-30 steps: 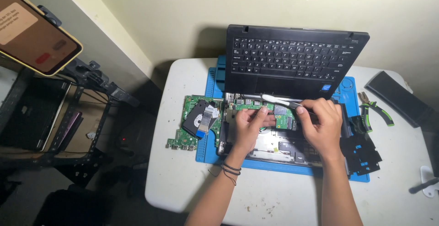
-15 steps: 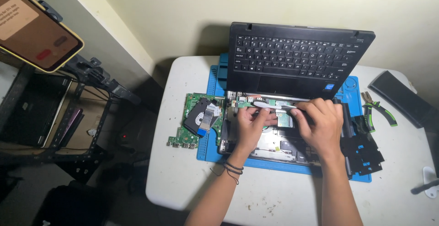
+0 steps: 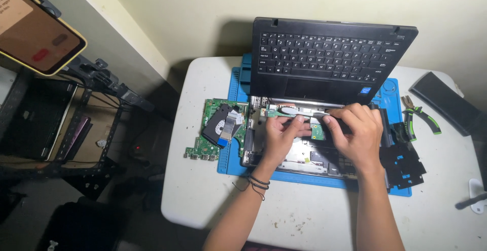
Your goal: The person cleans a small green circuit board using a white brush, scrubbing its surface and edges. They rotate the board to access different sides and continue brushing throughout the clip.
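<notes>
A: What has been shifted since the earlier frames?

B: The left hand [image 3: 282, 134] has been drawn leftward along the hinge line, and the right hand [image 3: 357, 134] has been brought in closer behind it; the thin pale strip [image 3: 294, 111] is now seen lifted clear between them.

A: How is the strip laid relative to the hands?

B: Its long axis is run left to right, just in front of the upright keyboard panel [image 3: 329, 60], above the opened laptop base [image 3: 304, 154]. It is lain just beyond the fingertips of both hands. Its left end is pinched by the left hand, which is the nearer to it; its right end is met by the right fingertips.

A: And the grip?

B: The left hand is curled, thumb and fingers closed on the strip. The right hand is half bent over the base; whether the strip is truly gripped by it cannot be told.

A: What else is set on the table [image 3: 203, 195]?

B: A green circuit board [image 3: 213, 129] is laid to the left on the blue mat [image 3: 233, 162], and pliers [image 3: 418, 116] to the right.
</notes>
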